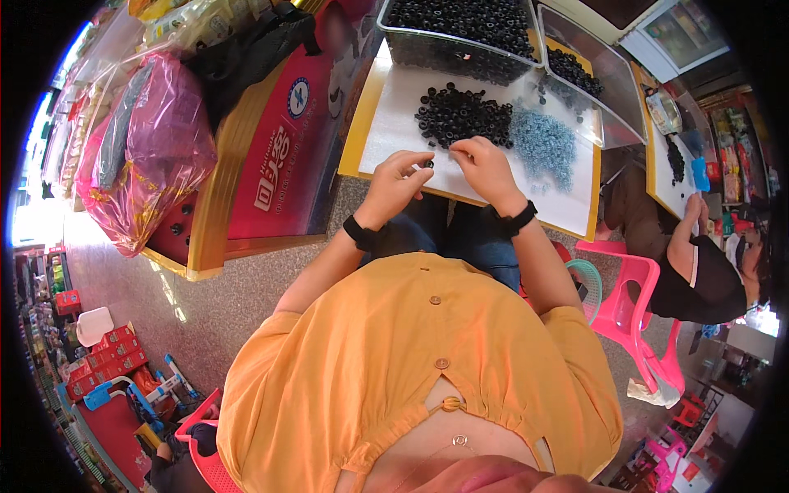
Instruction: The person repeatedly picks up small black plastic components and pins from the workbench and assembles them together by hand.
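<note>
My left hand [396, 182] is at the near edge of the white-topped table [386, 123], its fingertips pinched on a small black ring [428, 164]. To its right, my right hand [491, 171] has thumb and forefinger brought together; whatever they hold, if anything, is too small to make out. Just beyond both hands lies a loose pile of black ring-shaped pieces [464, 115]. Beside that pile, on the right, small pale-blue translucent pieces [542, 148] are spread out.
Two clear plastic bins stand at the table's far side: a large one [464, 62] full of black rings and another [608, 115] partly filled. Bagged goods [152, 148] rest on a red table at left. At right, a pink chair [629, 287] stands near another seated person [699, 271].
</note>
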